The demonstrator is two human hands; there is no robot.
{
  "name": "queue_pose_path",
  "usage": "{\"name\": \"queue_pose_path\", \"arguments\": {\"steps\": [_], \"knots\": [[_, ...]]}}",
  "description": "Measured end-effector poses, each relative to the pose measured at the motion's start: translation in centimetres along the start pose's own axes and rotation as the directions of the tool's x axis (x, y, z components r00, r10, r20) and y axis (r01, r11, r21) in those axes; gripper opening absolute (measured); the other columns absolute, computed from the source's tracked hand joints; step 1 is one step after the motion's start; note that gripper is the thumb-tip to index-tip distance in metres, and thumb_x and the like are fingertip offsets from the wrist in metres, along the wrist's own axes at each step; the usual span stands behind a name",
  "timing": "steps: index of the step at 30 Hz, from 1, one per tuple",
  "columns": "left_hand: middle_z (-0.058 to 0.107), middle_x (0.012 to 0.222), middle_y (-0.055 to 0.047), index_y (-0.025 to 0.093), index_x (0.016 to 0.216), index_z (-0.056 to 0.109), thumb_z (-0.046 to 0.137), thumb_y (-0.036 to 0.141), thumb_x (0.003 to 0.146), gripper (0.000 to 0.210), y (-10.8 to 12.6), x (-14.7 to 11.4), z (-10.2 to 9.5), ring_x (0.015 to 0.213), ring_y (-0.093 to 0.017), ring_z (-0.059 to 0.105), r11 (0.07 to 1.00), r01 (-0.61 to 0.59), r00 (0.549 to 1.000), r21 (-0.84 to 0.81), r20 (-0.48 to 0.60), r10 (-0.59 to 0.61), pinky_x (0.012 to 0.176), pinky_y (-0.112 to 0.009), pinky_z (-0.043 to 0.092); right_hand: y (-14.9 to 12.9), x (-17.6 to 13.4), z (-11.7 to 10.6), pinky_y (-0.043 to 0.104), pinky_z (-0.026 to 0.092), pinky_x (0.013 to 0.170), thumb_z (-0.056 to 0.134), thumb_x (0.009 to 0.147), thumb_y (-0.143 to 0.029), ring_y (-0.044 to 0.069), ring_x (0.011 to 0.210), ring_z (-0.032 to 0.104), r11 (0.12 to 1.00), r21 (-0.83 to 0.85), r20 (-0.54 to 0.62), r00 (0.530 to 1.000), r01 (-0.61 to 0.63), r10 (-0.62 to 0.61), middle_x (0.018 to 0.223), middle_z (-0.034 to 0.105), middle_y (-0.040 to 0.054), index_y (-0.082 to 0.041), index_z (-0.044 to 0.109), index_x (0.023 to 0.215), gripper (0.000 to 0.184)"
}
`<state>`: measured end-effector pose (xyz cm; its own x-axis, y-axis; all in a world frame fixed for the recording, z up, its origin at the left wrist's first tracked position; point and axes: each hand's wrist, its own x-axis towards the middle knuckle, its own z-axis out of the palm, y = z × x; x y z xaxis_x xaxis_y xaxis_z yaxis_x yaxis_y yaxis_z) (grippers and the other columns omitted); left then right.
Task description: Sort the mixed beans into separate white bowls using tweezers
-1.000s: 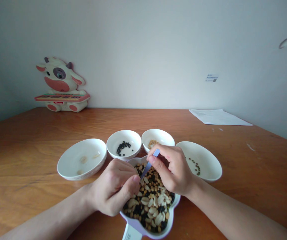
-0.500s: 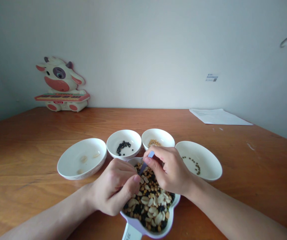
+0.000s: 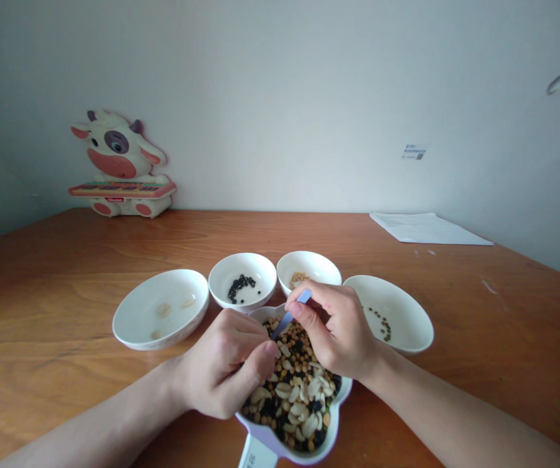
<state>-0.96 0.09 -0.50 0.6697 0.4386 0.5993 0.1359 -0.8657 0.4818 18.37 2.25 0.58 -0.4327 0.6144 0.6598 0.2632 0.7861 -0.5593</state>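
A scalloped white-and-purple dish with a handle point(image 3: 304, 457) stands in front of me, full of mixed black beans, yellow beans and split peanuts point(image 3: 296, 411). My right hand point(image 3: 341, 328) is over its far right part, thumb and forefinger pinching a slim purple stick-like tool point(image 3: 289, 316) that slants down to the left. The tool's lower end meets the thumb tip of my left hand point(image 3: 228, 364). That hand is closed over the dish's left side, fingers curled and thumb pressed to them; whatever is in it is hidden.
Four white bowls form an arc behind the dish: one with a few pale flakes point(image 3: 138, 318), one with black beans point(image 3: 221, 292), one with yellow beans point(image 3: 326, 266), one with small greenish beans point(image 3: 409, 325). A cow toy keyboard point(image 3: 123, 169) and papers point(image 3: 426, 229) lie farther back.
My right hand has shifted slightly right, taking the tool's upper end with it, so the tool leans more. My left hand and the dish look almost unmoved.
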Motion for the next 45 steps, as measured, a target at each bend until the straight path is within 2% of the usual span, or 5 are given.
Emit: {"name": "queue_pose_path", "arguments": {"steps": [9,18,26,34,45], "knots": [[0.053,0.051,-0.002,0.016,0.062,0.049,0.031,0.017,0.097,0.039,-0.13,-0.14,0.25,0.047,-0.011,0.044,1.0,0.015,1.0,0.016,0.014,-0.015,0.051,-0.025,0.035,0.19,0.03,-0.11,0.025,0.037,0.058,0.052,0.085,-0.017,0.012,0.059,0.051,0.997,-0.024,0.117,0.99,-0.072,0.074,0.064,0.058,0.0003,-0.014,0.059,0.074,0.013],[0.052,0.051,-0.003,0.015,0.06,0.05,0.033,0.016,0.096,0.04,-0.16,-0.16,0.26,0.046,-0.011,0.042,0.999,0.036,0.999,0.008,0.034,-0.037,0.049,-0.026,0.032,-0.13,-0.03,-0.29,0.025,0.031,0.052,0.051,0.087,-0.02,0.01,0.051,0.043,1.0,-0.001,-0.033,0.999,-0.019,0.019,0.055,0.045,-0.0027,-0.013,0.056,0.072,0.017],[0.051,0.05,-0.002,0.016,0.06,0.049,0.033,0.015,0.096,0.039,-0.08,-0.13,0.29,0.046,-0.011,0.042,1.0,0.03,0.999,0.004,0.025,-0.03,0.049,-0.026,0.032,-0.04,-0.03,-0.34,0.025,0.034,0.054,0.05,0.086,-0.02,0.011,0.053,0.046,0.999,0.053,0.028,1.0,0.002,-0.003,0.057,0.05,-0.001,-0.014,0.054,0.069,0.018],[0.052,0.05,-0.002,0.016,0.061,0.05,0.034,0.015,0.095,0.038,-0.1,0.08,0.39,0.045,-0.011,0.043,1.0,0.014,1.0,0.024,0.004,-0.014,0.05,-0.025,0.033,0.02,-0.12,-0.22,0.025,0.037,0.057,0.05,0.086,-0.017,0.012,0.057,0.051,1.0,0.001,0.113,0.994,0.005,-0.005,0.062,0.058,0.0015,-0.013,0.06,0.075,0.015],[0.049,0.051,-0.001,0.015,0.061,0.049,0.037,0.013,0.094,0.035,-0.08,0.03,0.21,0.046,-0.01,0.039,1.0,0.018,1.0,0.024,0.011,-0.018,0.048,-0.026,0.03,-0.24,0.04,-0.34,0.024,0.04,0.054,0.05,0.087,-0.018,0.012,0.055,0.053,0.998,0.044,-0.017,0.999,0.037,-0.036,0.06,0.058,0.0018,-0.014,0.06,0.072,0.018]]}}
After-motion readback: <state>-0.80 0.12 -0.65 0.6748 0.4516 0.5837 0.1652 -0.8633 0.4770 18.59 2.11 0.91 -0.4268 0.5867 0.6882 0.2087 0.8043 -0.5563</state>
